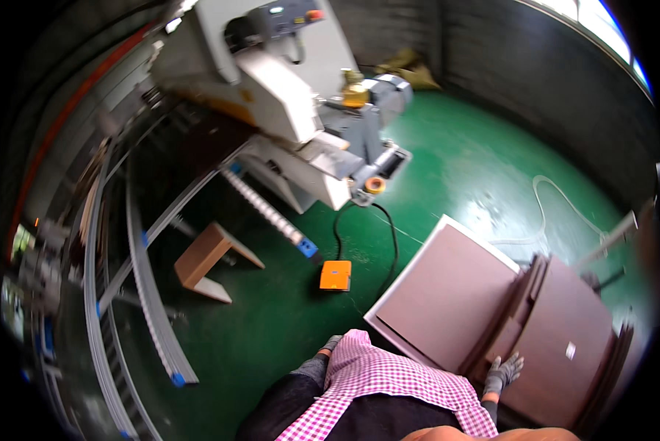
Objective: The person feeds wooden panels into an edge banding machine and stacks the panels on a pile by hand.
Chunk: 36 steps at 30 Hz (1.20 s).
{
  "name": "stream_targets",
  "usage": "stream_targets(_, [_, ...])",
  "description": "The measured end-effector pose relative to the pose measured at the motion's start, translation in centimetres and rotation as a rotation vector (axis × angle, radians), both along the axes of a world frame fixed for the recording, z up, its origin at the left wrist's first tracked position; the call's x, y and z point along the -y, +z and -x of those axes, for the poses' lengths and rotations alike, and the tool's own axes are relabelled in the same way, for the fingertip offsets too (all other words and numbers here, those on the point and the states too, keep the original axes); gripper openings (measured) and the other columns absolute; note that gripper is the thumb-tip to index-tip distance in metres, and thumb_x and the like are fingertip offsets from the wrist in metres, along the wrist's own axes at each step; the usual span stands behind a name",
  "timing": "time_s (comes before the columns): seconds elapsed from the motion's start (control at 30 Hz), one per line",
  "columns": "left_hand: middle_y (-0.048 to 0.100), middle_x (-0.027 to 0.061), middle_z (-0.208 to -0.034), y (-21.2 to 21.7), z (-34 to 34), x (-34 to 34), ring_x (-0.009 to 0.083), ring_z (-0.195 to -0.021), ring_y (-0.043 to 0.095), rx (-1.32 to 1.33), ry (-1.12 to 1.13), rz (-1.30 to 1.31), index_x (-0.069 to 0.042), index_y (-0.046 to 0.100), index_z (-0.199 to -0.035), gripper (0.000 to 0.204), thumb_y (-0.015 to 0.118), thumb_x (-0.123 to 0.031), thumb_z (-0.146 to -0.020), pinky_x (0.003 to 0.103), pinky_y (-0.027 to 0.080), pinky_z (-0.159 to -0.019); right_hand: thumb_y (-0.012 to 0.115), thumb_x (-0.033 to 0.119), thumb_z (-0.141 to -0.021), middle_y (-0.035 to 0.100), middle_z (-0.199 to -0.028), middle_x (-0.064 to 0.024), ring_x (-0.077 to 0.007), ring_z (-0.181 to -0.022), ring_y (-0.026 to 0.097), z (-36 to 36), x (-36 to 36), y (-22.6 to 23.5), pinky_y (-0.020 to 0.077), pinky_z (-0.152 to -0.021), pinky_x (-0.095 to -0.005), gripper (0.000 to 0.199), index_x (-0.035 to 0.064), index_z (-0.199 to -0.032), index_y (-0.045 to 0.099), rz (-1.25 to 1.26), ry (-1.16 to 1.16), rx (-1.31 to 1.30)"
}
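Observation:
My right hand [502,373], in a grey glove, rests with its fingers stretched out on the near left edge of a stack of brown panels [568,334]. Small pieces of the same brown board lie along that edge. Close to the stack, a broad brown panel [447,283] lies on a white-edged sheet. At the left side of my pink checked apron [396,371], my left hand [333,343] shows only in part, also gloved in grey. The apron hides part of it, and its fingers do not show clearly.
A large white and grey machine [286,95] stands ahead, with an orange foot pedal [335,275] on the green floor before it. Roller rails [150,287] run along the left. A small wooden stool [212,261] stands beside them. A pale hose [543,213] lies at the right.

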<state>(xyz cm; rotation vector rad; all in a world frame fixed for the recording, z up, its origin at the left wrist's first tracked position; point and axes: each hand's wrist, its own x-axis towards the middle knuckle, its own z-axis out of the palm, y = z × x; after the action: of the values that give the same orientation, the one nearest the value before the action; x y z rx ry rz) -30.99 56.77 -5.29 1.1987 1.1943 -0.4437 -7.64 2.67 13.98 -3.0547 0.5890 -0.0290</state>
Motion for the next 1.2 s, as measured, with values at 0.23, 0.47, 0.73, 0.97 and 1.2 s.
stream_targets(0.23, [0.069,0.0121,-0.109,3.1,0.4,-0.2,0.0231,-0.093,0.067,0.046,-0.37,-0.122,-0.014,0.071,-0.105,0.036,0.055,-0.04,-0.085,0.041,0.052,-0.08,0.055,0.018,-0.094,0.06,-0.12,-0.0187,-0.0285,-0.112,0.057,-3.0,-16.0,-0.1,0.0425,-0.099,-0.0374,0.035,0.0024,-0.125,0.056,-0.843,0.563,0.163])
stream_targets(0.47, [0.069,0.0149,-0.107,-3.5,10.3,-3.4,0.0325,-0.101,0.065,-0.17,-0.512,-0.482,-0.01,0.072,-0.103,0.041,0.05,-0.041,-0.087,0.044,0.051,-0.085,0.058,0.023,-0.094,0.07,-0.097,-0.0108,-0.0168,-0.094,0.061,-3.3,-30.3,1.5,0.047,-0.087,-0.0317,0.028,0.002,-0.112,0.066,-1.116,0.754,-0.502])
stream_targets(0.73, [0.068,0.0168,-0.108,-3.2,12.8,-13.8,0.0283,-0.102,0.066,-0.011,0.392,-0.951,0.0,0.066,-0.107,0.027,0.053,-0.017,-0.089,0.037,0.05,-0.09,0.06,0.025,-0.094,0.069,-0.099,-0.0076,-0.0164,-0.09,0.062,-2.7,-41.1,-1.4,0.0481,-0.082,-0.0297,0.032,-0.0004,-0.112,0.065,-1.38,0.749,-0.755])
stream_targets(0.97, [0.049,0.0219,-0.138,11.8,2.8,-23.9,0.027,-0.13,0.047,0.492,0.756,-0.817,0.006,0.046,-0.132,0.044,0.053,-0.008,-0.091,0.034,0.036,-0.109,0.055,0.039,-0.096,0.068,-0.107,-0.0087,-0.0237,-0.098,0.065,-2.2,-45.4,0.5,0.0488,-0.087,-0.0371,0.039,0.007,-0.118,0.061,-1.473,0.621,-0.901])
stream_targets(1.2, [0.056,0.0218,-0.128,20.3,-2.5,-28.2,0.0329,-0.118,0.054,0.596,0.53,-1.22,-0.002,0.055,-0.125,0.04,0.06,-0.01,-0.087,0.039,0.042,-0.103,0.054,0.043,-0.096,0.064,-0.11,-0.0109,-0.0281,-0.102,0.063,-2.3,-50.5,-0.5,0.0475,-0.091,-0.0428,0.044,0.0105,-0.125,0.052,-1.643,0.499,-1.051])
